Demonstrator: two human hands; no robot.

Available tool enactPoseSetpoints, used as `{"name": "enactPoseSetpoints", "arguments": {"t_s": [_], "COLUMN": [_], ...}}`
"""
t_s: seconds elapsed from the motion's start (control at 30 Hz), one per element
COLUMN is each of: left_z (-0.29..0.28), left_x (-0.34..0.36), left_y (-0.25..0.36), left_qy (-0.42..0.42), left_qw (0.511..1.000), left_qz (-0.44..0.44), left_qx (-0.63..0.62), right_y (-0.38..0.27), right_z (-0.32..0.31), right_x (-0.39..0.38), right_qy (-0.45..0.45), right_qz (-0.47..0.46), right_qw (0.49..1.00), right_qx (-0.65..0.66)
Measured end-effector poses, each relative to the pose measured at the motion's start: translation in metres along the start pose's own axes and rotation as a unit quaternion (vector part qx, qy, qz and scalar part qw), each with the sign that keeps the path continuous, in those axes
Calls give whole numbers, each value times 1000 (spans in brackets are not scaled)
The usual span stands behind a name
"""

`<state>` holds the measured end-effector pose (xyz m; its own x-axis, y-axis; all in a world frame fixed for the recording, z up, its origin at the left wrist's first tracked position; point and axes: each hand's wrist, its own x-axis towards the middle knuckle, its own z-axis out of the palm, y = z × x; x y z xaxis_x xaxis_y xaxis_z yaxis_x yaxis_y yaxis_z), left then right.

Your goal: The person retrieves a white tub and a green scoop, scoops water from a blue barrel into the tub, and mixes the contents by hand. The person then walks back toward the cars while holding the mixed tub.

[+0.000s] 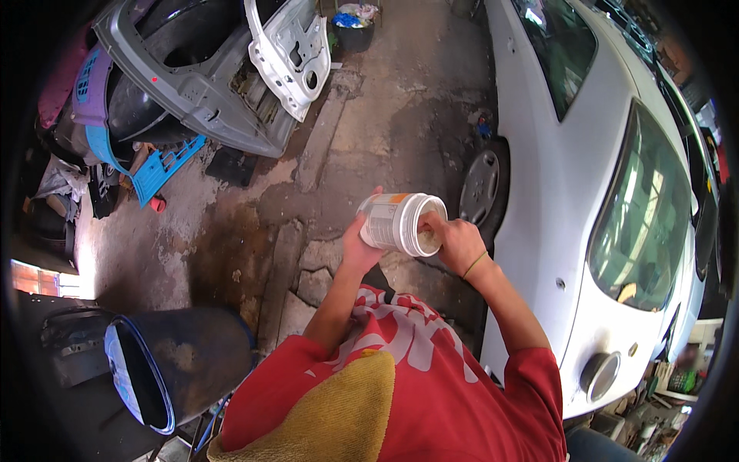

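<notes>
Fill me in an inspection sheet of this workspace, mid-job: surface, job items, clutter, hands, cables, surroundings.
Surface: concrete floor, stained, worn and uneven.
Job's things: uncapped white plastic jar, tilted, mouth toward the right; contents hard to make out.
Clutter: blue plastic grille, bare white car door and grey car body panel, at upper left; open dark drum with a blue rim, lower left.
Hands: left hand grips the jar; right hand has its fingers inside the mouth, their grip hidden.
Cables: nothing seen.
Surroundings: white car along the right; yellow cloth over the person's left shoulder.
</notes>
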<state>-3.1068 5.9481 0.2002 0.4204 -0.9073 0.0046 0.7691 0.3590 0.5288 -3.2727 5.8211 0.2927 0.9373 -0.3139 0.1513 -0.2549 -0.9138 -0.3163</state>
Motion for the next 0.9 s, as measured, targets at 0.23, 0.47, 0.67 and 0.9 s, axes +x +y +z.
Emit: {"name": "enactPoseSetpoints", "arguments": {"t_s": [0.23, 0.47, 0.67, 0.9], "left_z": [-59, -73, -87, -99], "left_x": [127, 246, 324, 422], "left_y": [99, 115, 121, 117], "left_qy": [-70, 34, 63, 44], "left_qw": [967, 998, 995, 997], "left_qz": [-241, -27, 47, 53], "left_qx": [-42, 47, 63, 23], "right_y": [46, 98, 142, 248], "right_z": [-8, -6, -2, 18], "right_x": [141, 263, 336, 421], "right_qy": [6, 4, -13, 27], "right_qz": [-206, -103, -50, -146], "right_qw": [970, 975, 995, 987], "right_qx": [-130, -197, -83, 57]}}
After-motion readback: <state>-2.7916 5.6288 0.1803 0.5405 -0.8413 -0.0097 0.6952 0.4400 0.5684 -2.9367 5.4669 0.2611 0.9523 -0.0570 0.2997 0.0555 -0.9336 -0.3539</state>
